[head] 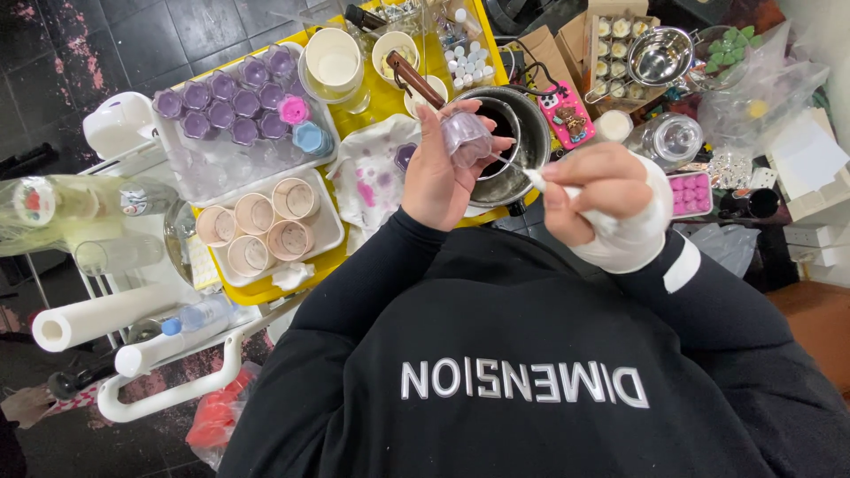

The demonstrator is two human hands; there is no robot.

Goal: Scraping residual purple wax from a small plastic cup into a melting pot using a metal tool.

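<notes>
Head view, left hand: I am seeing the left hand (440,173) holding a small clear cup (467,134) with a lilac tint, its grip closing around the cup from the side and below, tilted over the dark metal pot (522,146).
Head view, right hand: the right hand (595,196) is pinching a thin white stick (542,181), its grip closing on it; a white cloth or bandage (633,239) is wrapping the hand near the wrist. The stick's tip is pointing toward the cup, just beside it; I cannot tell whether they are touching.
Head view, cup position: the cup is sitting in the left hand, above the pot's near rim, in the middle of the frame.
Head view, desk: I am looking at a yellow desk (376,102) carrying a white tray (328,232) of four pale pink cups (255,213), and behind it a tray of purple-filled cups (226,102).
Head view, near the pot: a stained white cloth (372,168) is lying just left of the pot, and a brown handle (416,80) is reaching in over it.
Head view, right side: a pink phone case (567,113), a steel bowl (660,55) and a pink mould (691,195) are lying well apart from the hands.
Head view, left edge: a paper roll (97,317) is resting below the desk.
</notes>
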